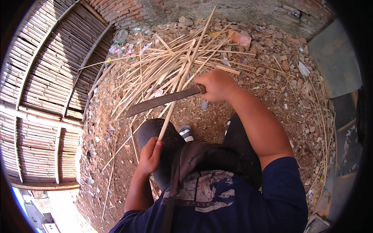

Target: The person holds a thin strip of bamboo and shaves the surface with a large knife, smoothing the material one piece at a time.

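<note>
My right hand (215, 85) is closed round the handle of a machete with a long, dark, broad blade (163, 101). The blade points left and lies across a bamboo strip (168, 118), seeming to touch it; the exact contact is hard to make out. Near my left knee, my left hand (150, 155) grips the near end of that pale strip, thumb along it. From there the strip slants away from me, over a heap of split bamboo strips (163, 75) on the ground.
A bamboo slat fence (46, 73) stands along the left. Behind the heap rises a brick wall (248, 15), with a loose red brick (240, 39) near its foot. Rubble and litter cover the ground. Grey panels (334, 58) lean at the right, beside long thin strips (326, 155).
</note>
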The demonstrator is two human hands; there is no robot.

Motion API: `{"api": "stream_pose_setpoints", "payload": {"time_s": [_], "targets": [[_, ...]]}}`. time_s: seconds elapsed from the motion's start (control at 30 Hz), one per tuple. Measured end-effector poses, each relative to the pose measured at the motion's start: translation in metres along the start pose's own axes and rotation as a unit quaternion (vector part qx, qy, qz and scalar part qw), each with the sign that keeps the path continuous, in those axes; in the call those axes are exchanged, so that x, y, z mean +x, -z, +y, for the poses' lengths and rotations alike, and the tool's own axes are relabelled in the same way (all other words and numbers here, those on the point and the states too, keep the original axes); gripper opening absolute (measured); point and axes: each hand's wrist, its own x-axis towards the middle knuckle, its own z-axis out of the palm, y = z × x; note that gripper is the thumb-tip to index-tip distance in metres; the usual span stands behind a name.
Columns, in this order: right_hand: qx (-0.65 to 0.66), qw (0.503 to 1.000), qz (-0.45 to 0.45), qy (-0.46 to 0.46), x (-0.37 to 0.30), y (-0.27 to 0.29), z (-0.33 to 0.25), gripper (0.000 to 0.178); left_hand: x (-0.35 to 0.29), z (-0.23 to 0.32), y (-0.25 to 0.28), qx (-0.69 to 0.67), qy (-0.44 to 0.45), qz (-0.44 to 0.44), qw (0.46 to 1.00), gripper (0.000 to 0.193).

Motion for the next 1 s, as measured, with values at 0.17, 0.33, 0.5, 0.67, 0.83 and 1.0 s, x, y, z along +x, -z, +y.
{"api": "stream_pose_setpoints", "payload": {"time_s": [0.17,0.33,0.5,0.67,0.83,1.0], "targets": [[0.04,0.992,-0.021,-0.117,0.002,0.008,0.016,0.025,0.001,-0.014,-0.002,-0.012,-0.006,0.01,1.0,0.024],[0.017,0.993,-0.046,-0.111,0.001,0.009,0.014,0.026,0.004,-0.02,-0.002,-0.03,0.021,0.004,0.999,0.023],[0.06,0.989,-0.118,-0.065,0.007,0.0,0.01,0.036,0.006,-0.014,0.0,0.035,0.063,-0.016,0.997,0.033],[0.08,0.975,-0.088,-0.19,0.013,-0.014,0.053,0.041,0.01,-0.01,-0.004,0.038,0.064,0.002,0.997,0.036],[-0.045,0.972,-0.217,-0.081,0.011,-0.004,-0.011,0.043,0.012,-0.009,-0.003,0.055,0.068,-0.028,0.996,0.034],[0.083,0.971,-0.084,-0.208,0.011,-0.014,0.046,0.036,0.011,-0.01,-0.002,0.036,0.067,-0.009,0.997,0.035]]}}
